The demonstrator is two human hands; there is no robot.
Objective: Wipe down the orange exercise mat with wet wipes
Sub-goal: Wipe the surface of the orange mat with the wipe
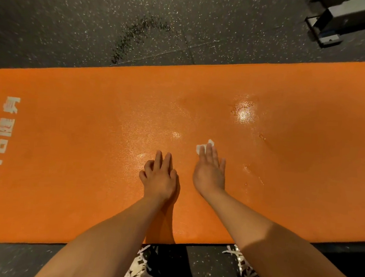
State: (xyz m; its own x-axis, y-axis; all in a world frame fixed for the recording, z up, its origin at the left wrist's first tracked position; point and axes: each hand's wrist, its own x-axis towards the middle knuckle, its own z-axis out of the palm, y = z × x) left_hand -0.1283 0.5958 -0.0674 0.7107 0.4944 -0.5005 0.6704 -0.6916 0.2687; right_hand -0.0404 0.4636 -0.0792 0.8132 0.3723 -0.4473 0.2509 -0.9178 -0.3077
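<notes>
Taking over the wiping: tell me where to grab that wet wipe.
Pinch the white corner of the wet wipe that pokes past the fingertips of the right hand, coming from the far side. The rest lies flat on the orange mat under those straight fingers, so probably no other edge is free.

Dark speckled floor (pixel 56 8), with a piece of grey equipment (pixel 339 17) at the top right.

The floor was black rubber flecked all over with pale specks, and thin seams (pixel 190 49) ran across it where the tiles met. A darker, blotchy patch (pixel 139 36) lay on it in a slanting streak near the upper middle. The equipment was only partly in view, cut off by the edge: a pale grey body on a dark framed base that stood on the floor. At the bottom edge two shoes (pixel 141 266) with white laces rested on the floor, set apart from each other.
</notes>
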